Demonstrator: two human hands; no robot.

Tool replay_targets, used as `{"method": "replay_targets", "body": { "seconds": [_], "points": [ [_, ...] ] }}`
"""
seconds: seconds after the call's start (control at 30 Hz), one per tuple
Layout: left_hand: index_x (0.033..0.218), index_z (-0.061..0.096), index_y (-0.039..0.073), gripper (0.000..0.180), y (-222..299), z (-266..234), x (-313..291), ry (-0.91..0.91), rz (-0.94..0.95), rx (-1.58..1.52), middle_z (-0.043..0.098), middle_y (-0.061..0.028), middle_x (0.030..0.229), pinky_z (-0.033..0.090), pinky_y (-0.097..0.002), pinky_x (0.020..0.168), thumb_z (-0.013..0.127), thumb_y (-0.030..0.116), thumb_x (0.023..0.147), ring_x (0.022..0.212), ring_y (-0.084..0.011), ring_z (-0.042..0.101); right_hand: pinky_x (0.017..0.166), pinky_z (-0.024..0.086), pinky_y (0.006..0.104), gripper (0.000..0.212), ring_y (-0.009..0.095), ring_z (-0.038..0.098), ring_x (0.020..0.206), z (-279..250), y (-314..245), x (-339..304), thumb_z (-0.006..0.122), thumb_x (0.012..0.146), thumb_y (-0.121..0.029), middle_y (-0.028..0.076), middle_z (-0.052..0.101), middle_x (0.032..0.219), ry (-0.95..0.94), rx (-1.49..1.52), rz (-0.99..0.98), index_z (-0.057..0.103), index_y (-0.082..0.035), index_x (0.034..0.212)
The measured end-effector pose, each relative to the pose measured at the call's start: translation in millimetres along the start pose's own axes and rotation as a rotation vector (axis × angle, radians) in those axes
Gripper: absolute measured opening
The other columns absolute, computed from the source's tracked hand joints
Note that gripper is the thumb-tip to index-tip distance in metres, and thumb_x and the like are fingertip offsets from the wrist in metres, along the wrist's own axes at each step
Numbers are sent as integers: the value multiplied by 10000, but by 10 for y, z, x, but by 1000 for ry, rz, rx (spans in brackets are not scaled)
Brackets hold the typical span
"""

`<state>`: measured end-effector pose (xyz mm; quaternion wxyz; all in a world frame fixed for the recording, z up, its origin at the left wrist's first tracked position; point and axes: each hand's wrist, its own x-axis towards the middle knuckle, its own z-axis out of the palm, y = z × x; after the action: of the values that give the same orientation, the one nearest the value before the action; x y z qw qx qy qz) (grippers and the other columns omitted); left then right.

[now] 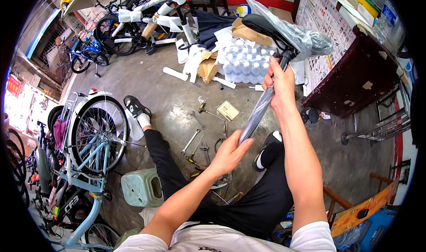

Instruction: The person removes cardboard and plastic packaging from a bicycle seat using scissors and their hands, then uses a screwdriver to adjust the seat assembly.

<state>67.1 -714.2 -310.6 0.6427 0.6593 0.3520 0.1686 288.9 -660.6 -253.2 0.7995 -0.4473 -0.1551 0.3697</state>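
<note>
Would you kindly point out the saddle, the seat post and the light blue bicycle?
saddle (266,25), head view, black top near its nose.
seat post (257,115), head view, wrapped shaft between the hands.
light blue bicycle (91,148), head view, frame tubes beside the wheel.

Bicycle repair shop: parked bicycles (95,139), wrenches (191,140) across concrete floor (159,81).

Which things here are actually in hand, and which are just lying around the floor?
In hand:
- bicycle saddle in clear plastic wrap
- seat post, gripped high by the right hand, low by the left hand

Lying about:
- wrenches
- pliers
- bottled water pack
- light blue bicycle
- green plastic can
</note>
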Motion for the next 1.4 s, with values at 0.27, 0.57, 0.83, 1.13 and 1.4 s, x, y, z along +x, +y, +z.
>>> {"method": "replay_targets", "body": {
  "seconds": [0.27, 0.57, 0.83, 1.13, 1.4],
  "points": [
    [1313, 549, 46, 357, -68, -403, 150, 200, 59, -170, 642, -46, 1035, 479, -279, 796, 461, 318, 1100, 906, -121, 590, 454, 376, 281, 197, 80, 423, 510, -36, -81, 42, 682, 985, -225, -28, 452, 727, 14, 7, -53, 515, -122, 998],
    [1145, 572, 43, 352, 488, -13, 746, -159, 95, 123, 606, -28, 836, 457, -274, 613, 523, 384, 1074, 706, -102, 567, 455, 399, 293, 213, 86, 429, 502, -39, -75, -9, 684, 987, -240, -24, 456, 721, -13, 17, -45, 514, -111, 997],
    [1071, 559, 58, 349, 270, 163, 394, -73, 71, -95, 496, 25, 694, 351, -238, 500, 516, 405, 1075, 560, -53, 433, 422, 402, 285, 214, 79, 447, 497, -77, -116, -92, 682, 988, -235, -21, 470, 724, -30, 35, 6, 503, -119, 1004],
    [1149, 559, 42, 394, 332, 104, 152, -163, -66, -392, 446, 44, 657, 267, -229, 477, 519, 426, 1069, 540, -41, 356, 419, 412, 287, 220, 79, 457, 499, -31, -94, -112, 684, 984, -241, -22, 474, 734, -57, 33, 49, 499, -122, 995],
    [1201, 556, 40, 349, 225, 145, 48, -114, -38, -420, 424, 62, 676, 252, -215, 484, 576, 357, 1055, 546, -26, 326, 416, 408, 284, 218, 74, 456, 501, -56, -97, -57, 690, 980, -238, -22, 474, 743, -36, 32, 56, 505, -126, 1005]
  ]
}}
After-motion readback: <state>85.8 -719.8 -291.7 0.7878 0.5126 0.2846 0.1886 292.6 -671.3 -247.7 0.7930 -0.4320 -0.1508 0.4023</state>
